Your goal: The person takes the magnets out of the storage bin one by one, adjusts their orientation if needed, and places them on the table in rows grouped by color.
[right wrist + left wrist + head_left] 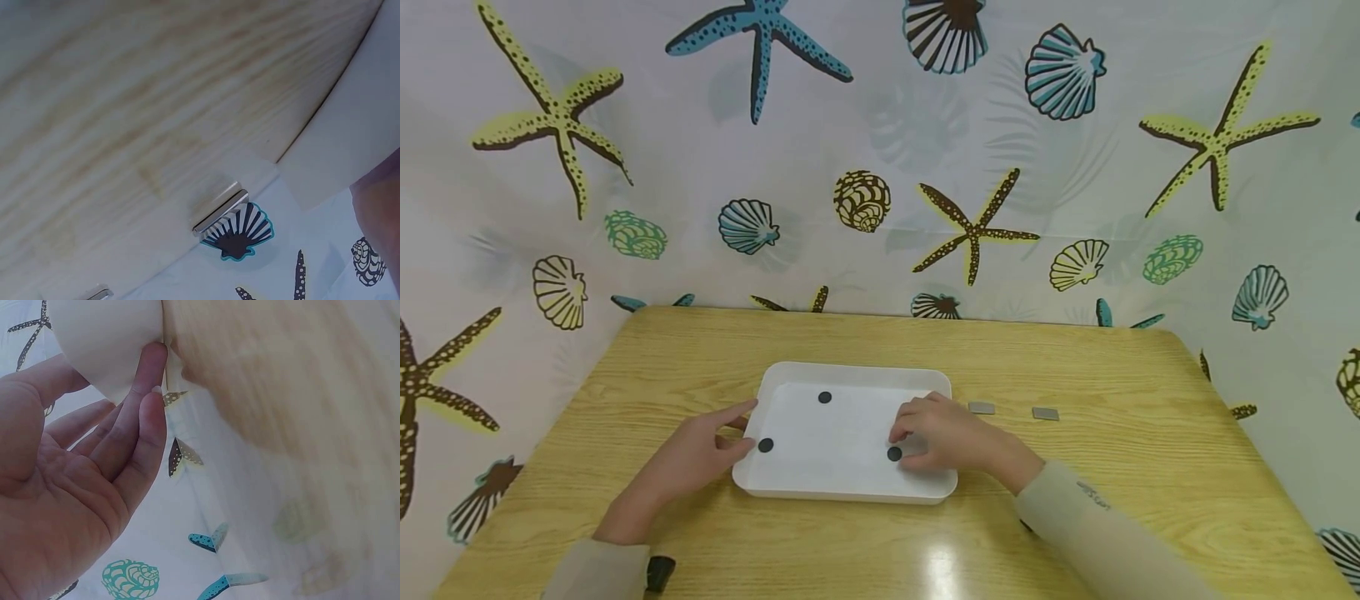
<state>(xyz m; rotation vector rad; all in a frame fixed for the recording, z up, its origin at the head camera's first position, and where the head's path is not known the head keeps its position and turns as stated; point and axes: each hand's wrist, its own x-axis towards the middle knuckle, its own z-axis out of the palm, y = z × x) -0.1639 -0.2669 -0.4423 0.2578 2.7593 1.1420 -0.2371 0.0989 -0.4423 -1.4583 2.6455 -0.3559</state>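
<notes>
A shallow white tray (842, 492) stands on the wooden table, with three small black discs in it. One disc (825, 397) lies toward the back, another disc (766, 446) by the left side, and a third disc (894, 454) at the front right. My left hand (696, 450) touches the tray's left side with thumb and fingers spread. The left wrist view shows the fingers (150, 369) against the outer wall. Above the tray's right part, my right hand (942, 432) has bent fingers and thumb around the third disc; whether they touch it is unclear.
Two flat grey rectangular pieces, a nearer-to-tray piece (981, 408) and a farther piece (1045, 413), lie on the wooden table (1075, 517) right of the tray. A cloth (880, 125) with starfish and shell prints hangs behind and beside the table.
</notes>
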